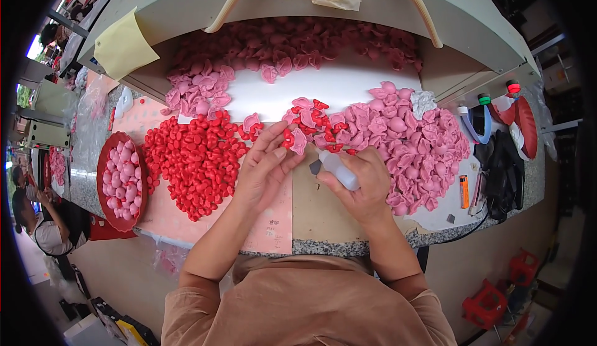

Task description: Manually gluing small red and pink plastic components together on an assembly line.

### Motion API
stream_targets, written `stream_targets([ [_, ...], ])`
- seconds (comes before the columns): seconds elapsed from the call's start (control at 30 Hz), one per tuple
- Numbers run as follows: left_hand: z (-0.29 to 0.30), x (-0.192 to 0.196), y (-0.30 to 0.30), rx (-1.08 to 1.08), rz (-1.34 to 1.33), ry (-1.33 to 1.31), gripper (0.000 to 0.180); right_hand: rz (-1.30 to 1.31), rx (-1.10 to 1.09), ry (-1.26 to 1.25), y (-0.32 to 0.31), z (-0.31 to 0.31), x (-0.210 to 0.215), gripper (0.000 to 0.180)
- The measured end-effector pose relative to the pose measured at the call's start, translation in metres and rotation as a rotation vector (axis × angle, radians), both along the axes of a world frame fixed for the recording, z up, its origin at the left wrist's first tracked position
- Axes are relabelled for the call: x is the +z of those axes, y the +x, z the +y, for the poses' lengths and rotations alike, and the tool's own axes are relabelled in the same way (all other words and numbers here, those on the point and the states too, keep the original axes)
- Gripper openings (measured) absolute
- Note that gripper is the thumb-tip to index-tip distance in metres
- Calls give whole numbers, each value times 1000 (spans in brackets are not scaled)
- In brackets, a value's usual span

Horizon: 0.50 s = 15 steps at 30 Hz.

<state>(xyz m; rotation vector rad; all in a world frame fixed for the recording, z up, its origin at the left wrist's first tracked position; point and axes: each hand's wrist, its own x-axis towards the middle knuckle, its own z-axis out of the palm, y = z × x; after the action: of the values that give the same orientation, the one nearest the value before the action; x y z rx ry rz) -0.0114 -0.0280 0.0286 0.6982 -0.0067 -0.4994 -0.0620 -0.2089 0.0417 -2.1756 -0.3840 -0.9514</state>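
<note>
Between the fingertips of my left hand point(264, 165) is a small pink moulded piece point(298, 142), with a bit of red beside it at the fingers. My right hand point(360, 184) is wrapped round a whitish translucent squeeze bottle point(339, 170), its narrow tip tilted up toward the pink piece. Just beyond both hands lies a small cluster of joined red and pink pieces point(306, 117). A heap of glossy red parts point(198, 165) spreads left of my left hand. To the right of my right hand is a large pile of pink cupped shells point(407, 140).
A red basin point(106, 200) holding round pink pieces stands at the left edge. More pink shells point(280, 38) fill the back of the grey hooded cabinet point(485, 28). An orange lighter point(464, 191), black gloves point(505, 175) and a blue-handled tape roll point(477, 125) lie right. A co-worker point(46, 224) sits far left.
</note>
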Motion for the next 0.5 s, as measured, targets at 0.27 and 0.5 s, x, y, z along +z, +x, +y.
stream_targets([
  [0.27,1,-7,1,-17,-10,-19,44,-16,2,-3,0,1,1,48],
  [0.5,0,-8,0,3,-31,66,46,-16,21,-11,0,1,3,46],
])
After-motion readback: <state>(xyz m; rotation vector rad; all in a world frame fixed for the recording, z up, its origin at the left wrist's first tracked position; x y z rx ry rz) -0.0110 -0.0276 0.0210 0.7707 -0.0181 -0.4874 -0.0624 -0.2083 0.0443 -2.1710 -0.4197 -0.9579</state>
